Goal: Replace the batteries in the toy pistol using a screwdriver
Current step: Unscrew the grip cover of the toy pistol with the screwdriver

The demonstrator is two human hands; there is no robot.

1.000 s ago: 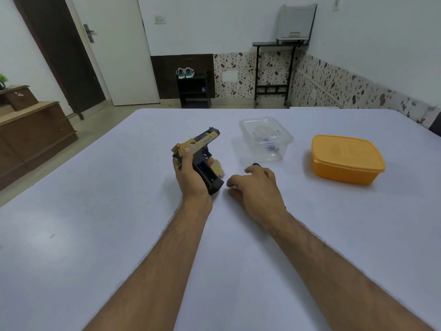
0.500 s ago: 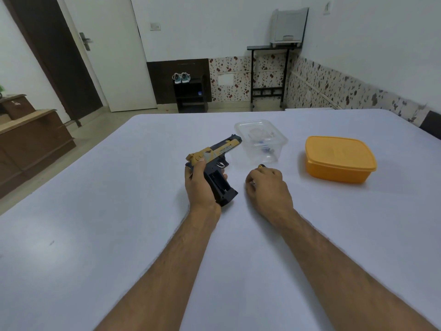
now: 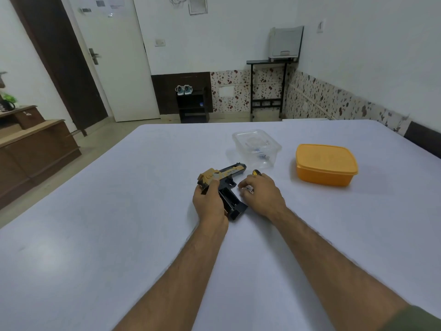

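I see the black-and-tan plastic toy pistol [image 3: 223, 185] at frame centre, lying on its side, barrel aimed upper right, grip toward lower right w/ its batt. compartment open, dark inside. Just right of the barrel tip, a yellow-and-black screwdriver handle end [image 3: 256, 172] pokes out; rest hidden. Small white-red item [image 3: 249, 188] right of the grip, prob. a battery, can't confirm.

Toy pistol [image 3: 228, 173]: matt black and tan plastic. Counter [image 3: 119, 211]: smooth matt covering. Beyond the fingers [image 3: 243, 185], clear glossy plastic box [image 3: 256, 146]; opaque orange plastic container [image 3: 325, 164].
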